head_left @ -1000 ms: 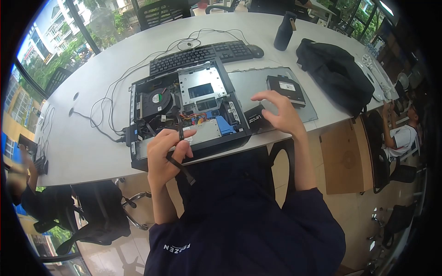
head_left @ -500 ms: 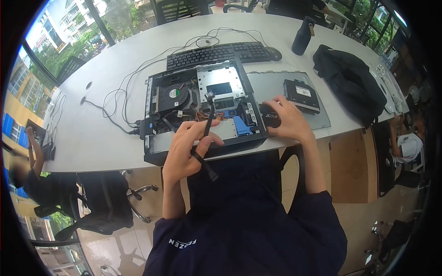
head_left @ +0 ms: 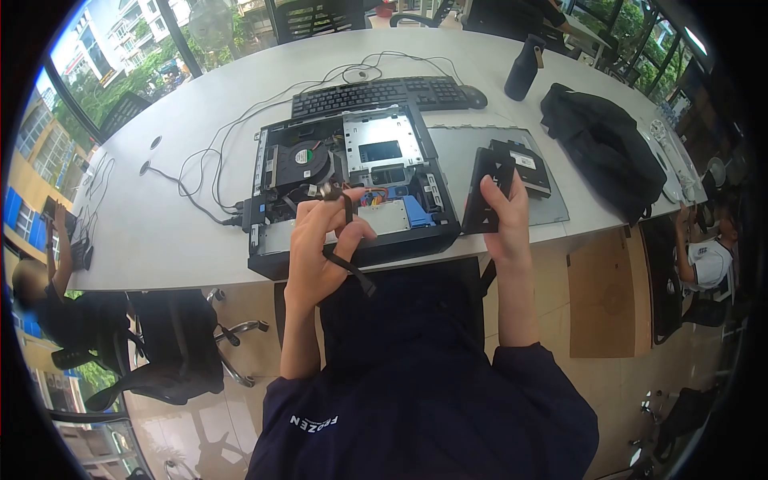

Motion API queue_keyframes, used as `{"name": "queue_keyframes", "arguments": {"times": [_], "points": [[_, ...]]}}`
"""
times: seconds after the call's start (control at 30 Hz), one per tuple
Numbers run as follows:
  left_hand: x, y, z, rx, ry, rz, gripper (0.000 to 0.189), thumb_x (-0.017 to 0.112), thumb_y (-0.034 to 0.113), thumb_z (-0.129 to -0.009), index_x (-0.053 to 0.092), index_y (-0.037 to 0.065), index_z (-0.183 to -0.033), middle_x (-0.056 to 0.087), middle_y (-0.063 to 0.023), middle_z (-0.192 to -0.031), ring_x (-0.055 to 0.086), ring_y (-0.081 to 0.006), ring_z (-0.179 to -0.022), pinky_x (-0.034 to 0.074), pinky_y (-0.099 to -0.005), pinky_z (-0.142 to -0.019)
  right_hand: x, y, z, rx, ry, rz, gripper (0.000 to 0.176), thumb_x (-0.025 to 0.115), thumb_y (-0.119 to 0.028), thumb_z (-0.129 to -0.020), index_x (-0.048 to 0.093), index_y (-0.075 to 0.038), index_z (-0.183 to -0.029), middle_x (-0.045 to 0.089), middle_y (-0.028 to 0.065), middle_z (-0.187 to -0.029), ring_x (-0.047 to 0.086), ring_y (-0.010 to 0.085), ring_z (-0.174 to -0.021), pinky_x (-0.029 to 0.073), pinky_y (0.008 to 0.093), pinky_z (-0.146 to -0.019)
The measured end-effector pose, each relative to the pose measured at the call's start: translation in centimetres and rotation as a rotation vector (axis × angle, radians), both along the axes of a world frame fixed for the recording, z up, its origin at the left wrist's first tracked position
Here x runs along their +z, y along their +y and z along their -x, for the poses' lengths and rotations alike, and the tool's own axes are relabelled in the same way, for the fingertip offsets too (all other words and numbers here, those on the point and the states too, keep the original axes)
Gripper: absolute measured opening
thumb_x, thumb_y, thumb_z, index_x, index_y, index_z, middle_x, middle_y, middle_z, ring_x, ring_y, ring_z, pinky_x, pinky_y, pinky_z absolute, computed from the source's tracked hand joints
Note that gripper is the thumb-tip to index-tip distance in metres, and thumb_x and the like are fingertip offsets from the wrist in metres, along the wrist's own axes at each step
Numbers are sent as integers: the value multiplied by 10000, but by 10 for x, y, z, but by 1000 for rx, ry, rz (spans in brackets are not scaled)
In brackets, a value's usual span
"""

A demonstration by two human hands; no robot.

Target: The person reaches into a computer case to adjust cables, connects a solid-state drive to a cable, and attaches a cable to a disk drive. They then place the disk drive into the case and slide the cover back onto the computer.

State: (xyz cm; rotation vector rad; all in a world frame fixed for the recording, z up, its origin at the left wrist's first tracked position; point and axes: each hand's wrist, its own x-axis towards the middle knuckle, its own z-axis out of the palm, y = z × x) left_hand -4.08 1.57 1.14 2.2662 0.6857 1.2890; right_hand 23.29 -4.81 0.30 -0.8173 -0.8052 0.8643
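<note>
An open desktop computer case (head_left: 276, 248) lies on the white table (head_left: 160, 232) in front of me, with its fan (head_left: 302, 158) and metal drive cage (head_left: 382, 138) exposed. My left hand (head_left: 316, 248) holds a black cable (head_left: 346, 268) over the case's front edge, one end pinched by thumb and fingers. My right hand (head_left: 504, 220) grips a flat black drive (head_left: 484, 192) and holds it upright on edge, just right of the case.
A grey side panel (head_left: 456, 148) lies right of the case with an optical drive (head_left: 528, 166) on it. Behind are a keyboard (head_left: 376, 92), mouse (head_left: 474, 97), bottle (head_left: 522, 66) and black bag (head_left: 608, 144). Other people sit at the far left and right.
My right hand has lifted the black drive off the table and turned it upright. My left hand has brought the cable's end lower and closer to the case.
</note>
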Motion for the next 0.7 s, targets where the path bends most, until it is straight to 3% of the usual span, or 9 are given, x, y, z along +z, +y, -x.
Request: {"name": "queue_keyframes", "arguments": {"times": [0.07, 0.17, 0.23, 0.3, 0.43, 0.5, 0.63, 0.7], "points": [[5, -3, -4, 12, 22, -84, 241, 695, 7, -852, 707, 26, -1091, 762, -38, -952, 595, -170, -850, 405, -346, -848, 7, 1, 17, 67, 17, -11, 269, 665, -205, -1012, 564, -39, -1198, 659, 58, -886, 690, 171, -728, 589, 322, -633], [-1, 0, -10, -16, 55, -259, 302, 664, -40, -828, 689, 44, -1117, 760, -22, -973, 602, -204, -878, 412, -361, -881, 17, 1, 43, 145, 123, 38, 271, 594, -239, -1049, 543, -35, -1220, 659, 78, -858, 707, 214, -725, 599, 353, -616], [3, -7, -13, 2, 40, -195, 359, 648, -84, -814, 675, 50, -1146, 756, -27, -974, 608, -229, -889, 417, -379, -913, 18, 1, 49, 202, 130, 38, 298, 519, -288, -1080, 528, -32, -1232, 663, 109, -903, 716, 239, -736, 602, 367, -611], [3, -8, -15, 13, 34, -148, 332, 616, -119, -810, 647, 53, -1092, 745, -39, -976, 612, -246, -896, 414, -415, -953, 18, 2, 51, 343, 269, 34, 311, 499, -206, -1070, 522, -23, -1319, 684, 133, -1033, 736, 246, -832, 639, 396, -729], [-6, -1, -8, -68, 30, -147, 297, 591, -133, -817, 595, 53, -1049, 715, -48, -960, 615, -256, -902, 428, -428, -954, 24, 5, 58, 344, 376, 29, 318, 474, -188, -1054, 524, -19, -1319, 678, 134, -1042, 737, 258, -865, 641, 401, -731], [-2, -4, -5, -144, 178, 12, 288, 570, -152, -820, 522, 50, -1020, 644, -74, -934, 604, -269, -890, 454, -401, -916, 32, 8, 60, 281, 417, 122, 301, 516, -203, -1024, 568, -30, -1265, 682, 137, -1058, 710, 224, -950, 613, 321, -619], [2, 0, -5, -227, 161, 108, 310, 558, -178, -815, 491, 45, -1020, 579, -90, -911, 592, -265, -887, 466, -349, -872, 12, 26, 46, 370, 457, 155, 279, 538, -203, -1024, 598, -31, -1235, 692, 125, -1061, 710, 198, -942, 588, 278, -595], [4, -1, -5, -295, 82, 215, 305, 572, -187, -818, 464, 46, -983, 550, -90, -925, 583, -222, -864, 467, -323, -829, 13, 28, 49, 310, 467, 209, 246, 563, -184, -1022, 618, -36, -1210, 696, 115, -1053, 705, 177, -916, 559, 252, -565]]}}
